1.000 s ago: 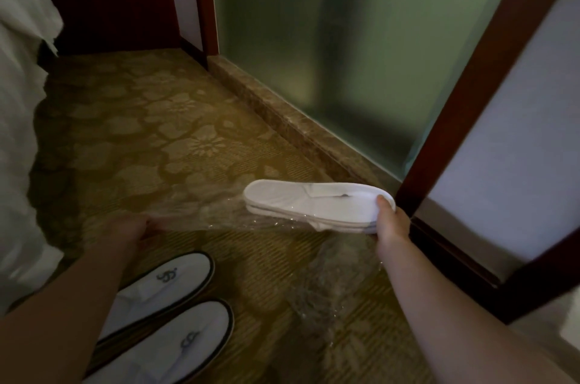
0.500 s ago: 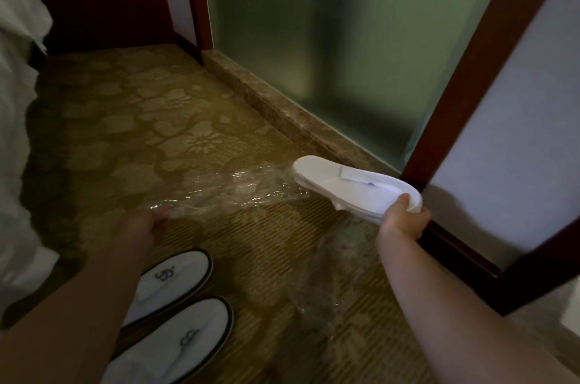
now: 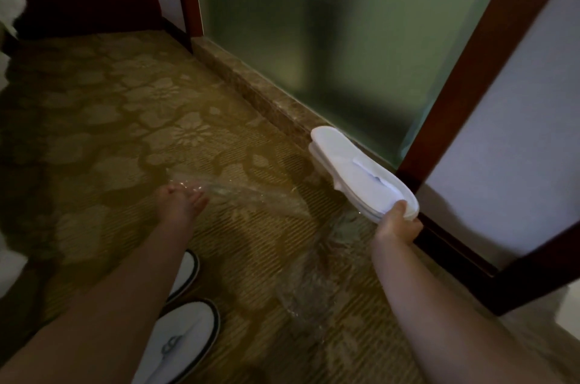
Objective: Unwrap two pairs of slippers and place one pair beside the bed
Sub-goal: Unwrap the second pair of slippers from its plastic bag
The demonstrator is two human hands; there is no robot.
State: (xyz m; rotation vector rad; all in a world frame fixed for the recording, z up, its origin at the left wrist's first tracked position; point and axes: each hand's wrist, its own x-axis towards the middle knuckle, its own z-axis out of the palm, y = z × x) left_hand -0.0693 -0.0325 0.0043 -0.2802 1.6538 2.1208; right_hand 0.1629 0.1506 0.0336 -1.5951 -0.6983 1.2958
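Observation:
My right hand (image 3: 396, 224) grips a flat stacked pair of white slippers (image 3: 354, 168) by one end, held in the air near the glass door and clear of any wrap. My left hand (image 3: 180, 200) pinches one end of the clear plastic wrapper (image 3: 251, 195), which trails to the right above the carpet. A second clear wrapper (image 3: 310, 283) lies on the carpet between my arms. Another pair of white slippers with dark trim (image 3: 185, 336) rests on the floor at the bottom, partly hidden by my left forearm.
White bedding (image 3: 9, 261) hangs along the left edge. A frosted glass door (image 3: 329, 38) with a stone sill (image 3: 251, 91) and a dark wood frame (image 3: 470, 69) stands to the right. Patterned gold carpet (image 3: 110, 116) stretches ahead to a dark wooden panel.
My right hand has pulled the stacked slippers right and away, fully out of the wrapper. My left hand has moved right and forward with the emptied wrapper in it.

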